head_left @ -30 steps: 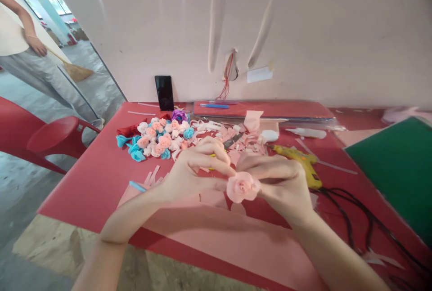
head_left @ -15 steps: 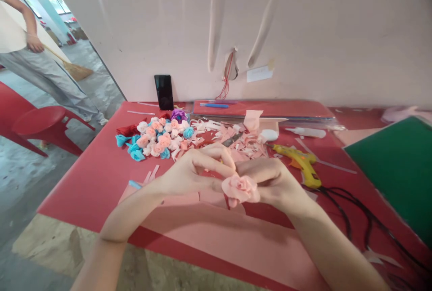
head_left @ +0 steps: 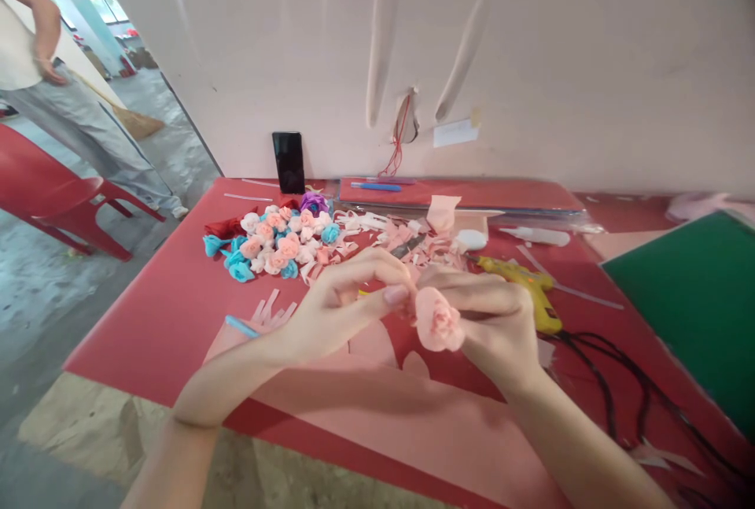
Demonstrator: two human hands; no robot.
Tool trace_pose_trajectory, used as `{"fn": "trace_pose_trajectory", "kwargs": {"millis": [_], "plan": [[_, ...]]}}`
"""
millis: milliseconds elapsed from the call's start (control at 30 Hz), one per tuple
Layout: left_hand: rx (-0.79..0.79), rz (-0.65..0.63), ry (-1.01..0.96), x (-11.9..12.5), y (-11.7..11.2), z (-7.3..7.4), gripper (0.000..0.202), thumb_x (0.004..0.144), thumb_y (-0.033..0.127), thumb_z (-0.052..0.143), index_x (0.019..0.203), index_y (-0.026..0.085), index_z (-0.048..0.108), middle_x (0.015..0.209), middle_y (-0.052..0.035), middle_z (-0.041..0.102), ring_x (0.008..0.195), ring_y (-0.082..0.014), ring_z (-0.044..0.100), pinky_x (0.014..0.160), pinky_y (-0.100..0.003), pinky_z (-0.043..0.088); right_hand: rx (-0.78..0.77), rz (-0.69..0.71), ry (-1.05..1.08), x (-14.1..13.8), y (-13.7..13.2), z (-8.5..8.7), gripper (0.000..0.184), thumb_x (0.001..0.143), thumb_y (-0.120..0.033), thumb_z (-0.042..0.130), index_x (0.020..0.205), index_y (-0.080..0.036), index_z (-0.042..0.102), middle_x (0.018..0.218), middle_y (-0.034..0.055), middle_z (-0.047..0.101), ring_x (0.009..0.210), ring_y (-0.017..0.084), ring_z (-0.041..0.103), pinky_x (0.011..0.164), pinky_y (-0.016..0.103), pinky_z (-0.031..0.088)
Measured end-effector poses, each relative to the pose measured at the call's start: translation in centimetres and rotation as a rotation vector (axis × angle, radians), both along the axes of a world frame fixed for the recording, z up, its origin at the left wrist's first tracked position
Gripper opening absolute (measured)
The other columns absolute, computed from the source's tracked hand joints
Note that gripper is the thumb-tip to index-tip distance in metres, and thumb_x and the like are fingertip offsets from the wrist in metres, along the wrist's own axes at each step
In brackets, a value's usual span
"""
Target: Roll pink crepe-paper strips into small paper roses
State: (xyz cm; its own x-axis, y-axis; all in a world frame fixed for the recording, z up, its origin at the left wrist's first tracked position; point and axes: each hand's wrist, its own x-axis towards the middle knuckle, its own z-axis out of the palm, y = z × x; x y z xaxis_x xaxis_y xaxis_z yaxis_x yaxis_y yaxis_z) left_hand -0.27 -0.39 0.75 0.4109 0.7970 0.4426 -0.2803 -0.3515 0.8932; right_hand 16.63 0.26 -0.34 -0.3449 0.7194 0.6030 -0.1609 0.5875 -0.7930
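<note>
Fingers of the left hand point(head_left: 339, 322) and right hand point(head_left: 501, 336) are grasping one layered flower point(head_left: 440, 322), apparently finished blooms point(head_left: 288, 245) lying near the desk's point(head_left: 147, 312) far-left corner, near-edge pink sheet point(head_left: 413, 422) remaining.

A red table point(head_left: 153, 312) fills the middle of the frame and runs off the lower right. Left of centre lies a cluster of pink, white and blue paper roses point(head_left: 277, 241), with a purple paper rose point(head_left: 314, 203) at its upper edge. A black smartphone point(head_left: 289, 163) stands just above. Pink paper scraps point(head_left: 440, 245) cover the centre, a yellow hot glue gun point(head_left: 543, 308) rests at right, and a large pink paper sheet point(head_left: 413, 422) spreads across the lower middle.
</note>
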Motion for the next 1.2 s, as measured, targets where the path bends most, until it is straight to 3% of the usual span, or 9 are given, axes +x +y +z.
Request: {"fn": "trace_pose_trajectory", "kwargs": {"millis": [133, 267, 600, 800, 1033, 1200], "plan": [[-0.043, -0.077, 0.043, -0.3, -0.4, 0.6, 0.024, 0.090, 0.027, 0.050, 0.069, 0.018, 0.058, 0.073, -0.0002, 0.051, 0.080, -0.0112, 0.051, 0.082, -0.025, 0.042, 0.156, -0.070, -0.022, -0.1, 0.0, 0.2, 0.010, 0.080, -0.024, 0.065, 0.075, -0.022, 0.073, 0.063, 0.0015, 0.067, 0.059, 0.013, 0.060, 0.057, 0.027, 0.050], [-0.128, -0.117, 0.125, -0.7, -0.8, 1.3, 0.024, 0.088, 0.022, 0.052, 0.065, 0.017, 0.052, 0.073, 0.0009, 0.046, 0.075, -0.0103, 0.047, 0.078, -0.024, 0.040, 0.283, -0.080, -0.068, 0.1, 0.2, 0.3, 0.011, 0.082, -0.021, 0.062, 0.079, -0.021, 0.072, 0.066, 0.0032, 0.068, 0.061, 0.014, 0.061, 0.055, 0.028, 0.051], [-0.152, -0.150, 0.219, -1.1, -1.4, 2.3, 0.019, 0.087, 0.019, 0.050, 0.068, 0.017, 0.049, 0.075, 0.0002, 0.046, 0.073, -0.0107, 0.046, 0.076, -0.024, 0.039, 0.389, -0.084, -0.144, 0.7, 0.2, 0.5, 0.012, 0.081, -0.011, 0.061, 0.082, -0.020, 0.069, 0.071, 0.0044, 0.068, 0.065, 0.015, 0.060, 0.057, 0.029, 0.051], [-0.311, 0.015, 0.314, -0.6, -2.9, 4.3, 0.019, 0.088, 0.019, 0.044, 0.069, 0.017, 0.047, 0.076, -0.0021, 0.048, 0.073, -0.0128, 0.048, 0.070, -0.026, 0.041, 0.419, -0.092, -0.184, 0.9, 0.2, 0.4, 0.012, 0.082, -0.011, 0.060, 0.083, -0.019, 0.068, 0.074, 0.0052, 0.068, 0.068, 0.015, 0.061, 0.059, 0.028, 0.052], [-0.277, 0.028, 0.330, -0.8, -2.3, 2.9, 0.010, 0.078, 0.025, 0.064, 0.076, 0.019, 0.055, 0.080, -0.0007, 0.057, 0.077, -0.0124, 0.053, 0.070, -0.025, 0.044, 0.435, -0.136, -0.203, 0.8, 0.3, 0.2, 0.016, 0.079, -0.007, 0.060, 0.082, -0.021, 0.068, 0.073, 0.0038, 0.068, 0.066, 0.015, 0.062, 0.058, 0.030, 0.052], [-0.248, -0.004, 0.349, -0.9, -2.0, 2.7, 0.009, 0.078, 0.025, 0.063, 0.076, 0.019, 0.056, 0.077, 0.0000, 0.062, 0.085, -0.0136, 0.055, 0.077, -0.026, 0.043, 0.403, -0.136, -0.204, 0.7, 0.2, 0.4, 0.017, 0.078, -0.006, 0.061, 0.079, -0.021, 0.068, 0.072, 0.0033, 0.069, 0.065, 0.015, 0.062, 0.057, 0.029, 0.052]]}}
